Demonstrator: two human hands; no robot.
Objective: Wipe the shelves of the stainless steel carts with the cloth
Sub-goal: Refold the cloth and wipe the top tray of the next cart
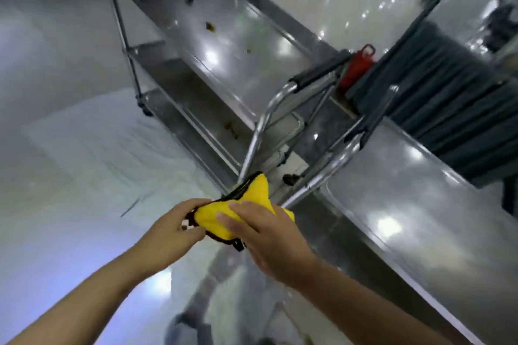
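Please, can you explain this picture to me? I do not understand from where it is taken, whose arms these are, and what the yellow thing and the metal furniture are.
The camera sits on a person's head and looks down, so the arms are that person's own. The left hand and the right hand both hold a yellow cloth with a dark edge. Ahead stand two stainless steel carts: the far cart has brown dirt spots on its top shelf, and the near cart looks shiny. A red object shows behind them.

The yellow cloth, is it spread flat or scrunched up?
Scrunched up: the yellow cloth is bunched between the left hand and right hand.
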